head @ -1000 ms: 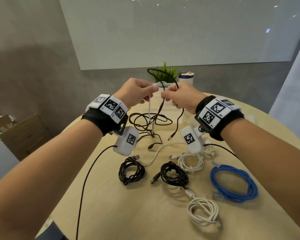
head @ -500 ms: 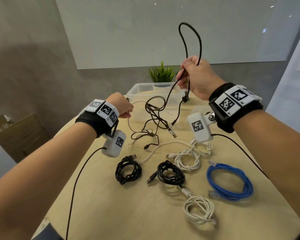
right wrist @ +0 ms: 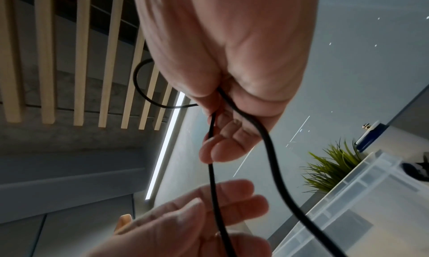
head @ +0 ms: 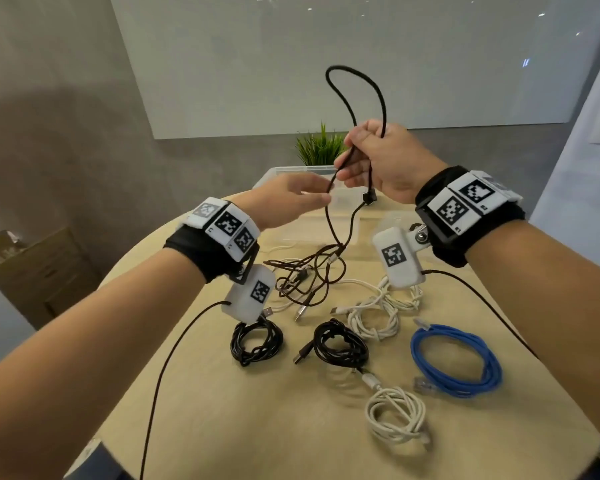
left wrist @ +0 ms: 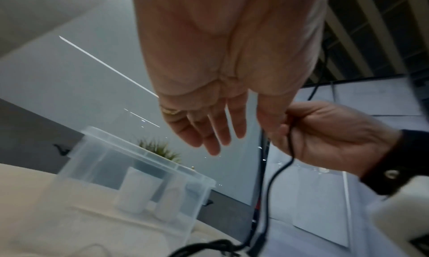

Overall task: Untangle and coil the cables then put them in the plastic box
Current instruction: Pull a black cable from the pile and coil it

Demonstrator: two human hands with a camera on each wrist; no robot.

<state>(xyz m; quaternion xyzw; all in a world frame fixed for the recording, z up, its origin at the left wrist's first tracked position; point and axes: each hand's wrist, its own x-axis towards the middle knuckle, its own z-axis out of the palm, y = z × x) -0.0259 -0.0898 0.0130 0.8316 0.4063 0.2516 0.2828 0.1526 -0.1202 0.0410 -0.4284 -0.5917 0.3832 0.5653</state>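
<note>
Right hand [head: 381, 161] gripping black cable [head: 343, 95], left hand [head: 288, 199] fingers straight, cable's tail lost in tangle

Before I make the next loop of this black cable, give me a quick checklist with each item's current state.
1. Right hand grips the black cable with a loop standing above the fist: ok.
2. Left hand has hold of the hanging strand: not ok; its fingers are straight in the left wrist view, reaching beside the strand.
3. Cable's lower part free of the tangle on the table: not ok; it runs down into it.
4. Plastic box open and near: ok.
5. Box free of other cables: cannot tell.
6. Other cables coiled: ok for the blue cable and the two black coils nearest the camera.
</note>
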